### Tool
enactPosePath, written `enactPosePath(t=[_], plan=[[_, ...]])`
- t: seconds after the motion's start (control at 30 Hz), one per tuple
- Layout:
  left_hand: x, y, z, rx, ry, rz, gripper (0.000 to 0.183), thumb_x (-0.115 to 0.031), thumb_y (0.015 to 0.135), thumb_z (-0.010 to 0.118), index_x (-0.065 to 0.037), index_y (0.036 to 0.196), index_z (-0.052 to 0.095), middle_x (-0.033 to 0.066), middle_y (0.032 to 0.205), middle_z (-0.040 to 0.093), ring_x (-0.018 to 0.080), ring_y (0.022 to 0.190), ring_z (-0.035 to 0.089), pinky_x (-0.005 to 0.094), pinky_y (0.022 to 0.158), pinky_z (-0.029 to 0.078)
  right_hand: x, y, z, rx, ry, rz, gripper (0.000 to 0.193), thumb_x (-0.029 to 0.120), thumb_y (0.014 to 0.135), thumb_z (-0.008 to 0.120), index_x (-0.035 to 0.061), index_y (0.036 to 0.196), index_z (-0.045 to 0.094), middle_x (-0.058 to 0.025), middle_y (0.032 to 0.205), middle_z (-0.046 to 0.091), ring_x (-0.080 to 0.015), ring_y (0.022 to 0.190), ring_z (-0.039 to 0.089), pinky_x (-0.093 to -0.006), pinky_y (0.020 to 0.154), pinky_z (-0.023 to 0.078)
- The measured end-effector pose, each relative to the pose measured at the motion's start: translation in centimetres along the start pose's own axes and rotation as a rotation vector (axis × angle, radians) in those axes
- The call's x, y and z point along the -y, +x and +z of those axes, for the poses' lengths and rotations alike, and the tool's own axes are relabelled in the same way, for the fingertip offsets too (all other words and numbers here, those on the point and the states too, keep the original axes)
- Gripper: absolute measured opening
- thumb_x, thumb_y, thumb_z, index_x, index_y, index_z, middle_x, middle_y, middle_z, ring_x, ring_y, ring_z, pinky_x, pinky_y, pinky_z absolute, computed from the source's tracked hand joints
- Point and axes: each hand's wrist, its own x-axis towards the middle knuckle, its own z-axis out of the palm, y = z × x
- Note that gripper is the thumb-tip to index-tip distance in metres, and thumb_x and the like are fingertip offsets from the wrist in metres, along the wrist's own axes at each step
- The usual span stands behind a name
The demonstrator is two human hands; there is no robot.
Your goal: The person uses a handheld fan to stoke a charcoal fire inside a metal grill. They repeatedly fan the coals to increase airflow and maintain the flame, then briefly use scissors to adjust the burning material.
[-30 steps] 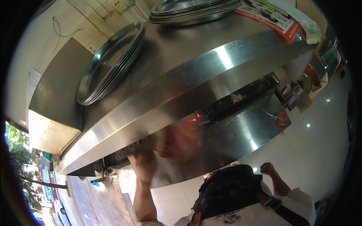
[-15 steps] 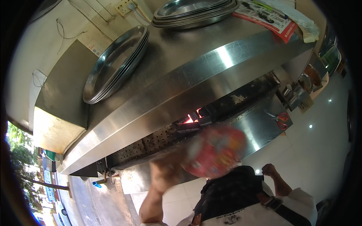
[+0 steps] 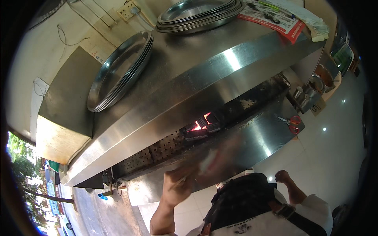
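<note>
My left hand (image 3: 177, 189) is closed round the handle of a hand fan (image 3: 212, 160), held over the near steel ledge. Motion smears the fan, which appears nearly edge-on as a whitish and red streak. Beyond it, glowing charcoal (image 3: 201, 125) lies among black pieces in the long grill trough (image 3: 157, 152). Off to the right of my body, my right hand (image 3: 282, 176) is curled into a fist, with nothing visible in it, well away from the grill.
Red-handled scissors (image 3: 293, 125) lie on the right end of the steel ledge (image 3: 258, 143). A steel hood (image 3: 189, 84) overhangs the trough. On it sit two stacks of oval trays (image 3: 118, 74) and a red-edged printed sheet (image 3: 275, 21). Metal containers (image 3: 305, 98) stand beyond the scissors.
The fan has turned from showing its broad red face to nearly edge-on, uncovering more of the ledge. My left hand has shifted slightly right. My right hand stays almost where it was.
</note>
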Motion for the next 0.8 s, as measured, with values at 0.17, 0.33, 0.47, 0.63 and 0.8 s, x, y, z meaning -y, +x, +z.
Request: enactPosePath(t=[0.17, 0.33, 0.47, 0.63, 0.8], plan=[[4.2, -0.6, 1.3, -0.173, 0.281, -0.209, 0.025, 0.011, 0.075, 0.059, -0.004, 0.085, 0.077, 0.0152, 0.079, 0.073, 0.0307, 0.067, 0.073, 0.0387, 0.059, 0.058, -3.1, 1.1, 0.1, -0.15, -0.488, -0.342, 0.009, 0.021, 0.075, 0.076, 0.0138, 0.081, 0.077, -0.0084, 0.087, 0.077, -0.0269, 0.076, 0.074, -0.0412, 0.072, 0.061], [1.8, -0.6, 0.7, 0.022, -0.115, 0.018, 0.023, 0.007, 0.08, 0.065, -0.004, 0.096, 0.078, 0.0151, 0.091, 0.076, 0.0311, 0.071, 0.073, 0.0376, 0.062, 0.058, 0.0, 1.3, 0.7, -0.046, -0.016, -0.096, 0.013, 0.021, 0.078, 0.075, 0.0095, 0.073, 0.072, -0.0098, 0.08, 0.074, -0.025, 0.071, 0.074, -0.0398, 0.07, 0.061], [6.0, -0.4, 1.6, -0.224, 0.241, -0.431, 0.02, -0.001, 0.086, 0.068, -0.007, 0.102, 0.078, 0.0122, 0.097, 0.078, 0.0317, 0.085, 0.075, 0.0408, 0.077, 0.059, 0.8, 0.8, 0.0, -0.122, -0.156, -0.209, 0.014, 0.021, 0.08, 0.074, 0.0089, 0.074, 0.071, -0.0119, 0.078, 0.072, -0.0254, 0.068, 0.073, -0.0383, 0.069, 0.061], [4.1, -0.5, 0.6, -0.107, 0.096, -0.024, 0.027, 0.009, 0.077, 0.057, -0.006, 0.09, 0.077, 0.0166, 0.093, 0.074, 0.028, 0.085, 0.073, 0.0392, 0.074, 0.056, 1.0, 0.5, 0.8, 0.019, 0.581, 0.06, 0.013, 0.009, 0.089, 0.071, -0.0023, 0.083, 0.071, -0.0115, 0.077, 0.075, -0.0176, 0.062, 0.071, -0.0318, 0.055, 0.057], [4.7, -0.7, 0.4, -0.147, 0.185, -0.129, 0.026, 0.008, 0.076, 0.059, -0.005, 0.089, 0.076, 0.0139, 0.08, 0.073, 0.0319, 0.075, 0.072, 0.0409, 0.07, 0.057, 1.1, 0.8, 0.3, -0.122, -0.389, -0.355, 0.012, 0.02, 0.082, 0.072, 0.0101, 0.075, 0.072, -0.0087, 0.077, 0.075, -0.0215, 0.064, 0.071, -0.0376, 0.064, 0.058]])
